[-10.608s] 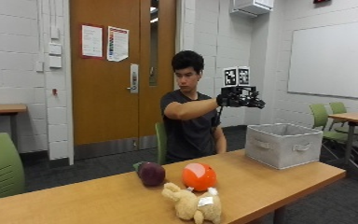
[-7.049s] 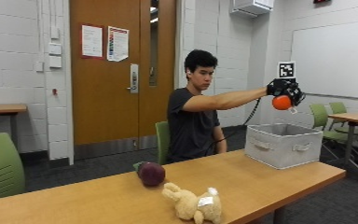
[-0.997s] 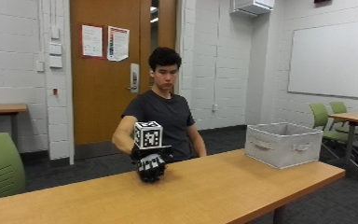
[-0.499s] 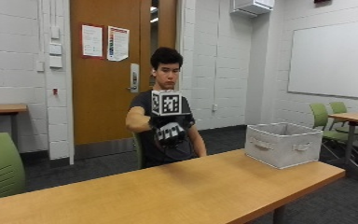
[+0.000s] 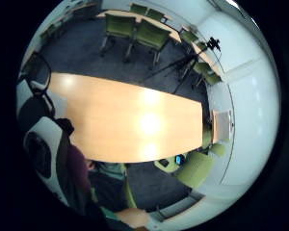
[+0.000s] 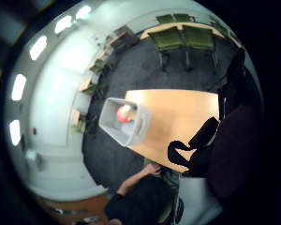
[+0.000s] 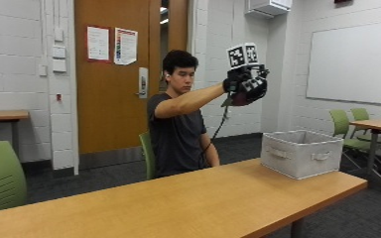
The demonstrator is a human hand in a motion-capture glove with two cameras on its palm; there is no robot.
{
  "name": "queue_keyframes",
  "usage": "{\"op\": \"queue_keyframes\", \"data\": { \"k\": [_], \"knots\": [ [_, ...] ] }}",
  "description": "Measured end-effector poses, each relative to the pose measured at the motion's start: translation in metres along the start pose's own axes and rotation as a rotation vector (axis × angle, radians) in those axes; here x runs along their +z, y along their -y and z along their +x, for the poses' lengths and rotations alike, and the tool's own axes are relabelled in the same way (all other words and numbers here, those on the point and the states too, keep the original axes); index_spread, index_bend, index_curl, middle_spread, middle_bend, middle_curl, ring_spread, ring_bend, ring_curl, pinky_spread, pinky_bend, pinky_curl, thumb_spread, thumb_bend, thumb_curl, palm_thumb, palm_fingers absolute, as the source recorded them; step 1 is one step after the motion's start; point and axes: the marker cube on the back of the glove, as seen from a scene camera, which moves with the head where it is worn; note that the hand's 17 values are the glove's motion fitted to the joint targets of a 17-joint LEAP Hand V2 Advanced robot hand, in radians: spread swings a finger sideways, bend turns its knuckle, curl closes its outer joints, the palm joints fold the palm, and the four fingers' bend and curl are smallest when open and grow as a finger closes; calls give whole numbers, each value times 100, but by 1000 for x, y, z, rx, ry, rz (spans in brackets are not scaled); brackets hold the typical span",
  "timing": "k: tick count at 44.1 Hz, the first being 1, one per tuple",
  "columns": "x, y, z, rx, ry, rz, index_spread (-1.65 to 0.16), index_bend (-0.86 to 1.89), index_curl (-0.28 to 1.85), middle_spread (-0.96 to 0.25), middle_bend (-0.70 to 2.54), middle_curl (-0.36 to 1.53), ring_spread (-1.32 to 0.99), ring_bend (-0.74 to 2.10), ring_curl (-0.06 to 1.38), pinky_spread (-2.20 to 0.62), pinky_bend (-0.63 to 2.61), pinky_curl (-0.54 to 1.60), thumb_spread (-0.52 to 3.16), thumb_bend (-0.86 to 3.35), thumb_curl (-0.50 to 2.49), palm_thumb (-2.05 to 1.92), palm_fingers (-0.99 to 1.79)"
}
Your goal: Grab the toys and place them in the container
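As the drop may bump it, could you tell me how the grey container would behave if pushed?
The container looks like fabric, so probably light and apt to slide on the smooth table. Low and wide, it seems unlikely to tip.

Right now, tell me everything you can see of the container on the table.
The container is a pale grey, box-shaped bin that looks like fabric, with an open top and a strap handle on each of the two sides in view. It stands upright near the end of the wooden table, touched by no hand. From above, an orange and white toy lies inside it.
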Motion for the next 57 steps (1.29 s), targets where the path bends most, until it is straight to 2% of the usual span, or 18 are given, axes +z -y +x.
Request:
{"op": "queue_keyframes", "data": {
  "k": [12,21,27,34,37,38,39,40,41,47,54,57],
  "knots": [
    [15,46,-186,-217,5,14,-45,35,121,-42,80,76,-42,118,48,-48,87,38,71,21,92,60,111],
    [59,65,-279,-429,16,-7,-46,32,127,-42,79,77,-42,117,49,-48,87,39,70,21,98,59,111],
    [86,96,-245,-426,93,-38,-47,29,130,-42,79,78,-42,116,49,-47,86,39,70,20,102,58,111],
    [102,85,-264,-538,201,-108,-47,27,133,-43,76,79,-42,115,49,-48,86,39,70,20,106,57,110],
    [119,91,-253,-462,76,-151,-48,23,134,-43,71,78,-43,111,48,-48,87,39,72,16,106,52,100],
    [125,94,-246,-432,16,-148,-47,9,129,-43,66,76,-44,109,47,-45,93,41,86,10,98,42,85],
    [129,97,-242,-405,-18,-144,-47,6,127,-42,59,74,-42,102,46,-40,94,42,93,7,94,35,55],
    [131,98,-240,-377,-28,-140,-45,-7,122,-37,41,71,-34,92,46,-34,108,50,94,-4,88,20,3],
    [132,98,-239,-354,-28,-139,-44,-7,118,-33,37,71,-30,91,51,-30,116,55,95,-9,84,12,-13],
    [134,93,-221,-392,-75,-128,-41,-5,95,-23,29,61,-20,76,36,-17,124,47,104,-8,70,-5,-15],
    [130,68,-187,-495,-130,-165,-38,3,77,-17,31,58,-16,70,31,-10,118,43,110,-8,57,-9,-16],
    [126,45,-206,-426,-187,-145,-36,7,72,-15,30,57,-16,67,30,-9,113,41,112,-8,52,-10,-16]
  ]
}}
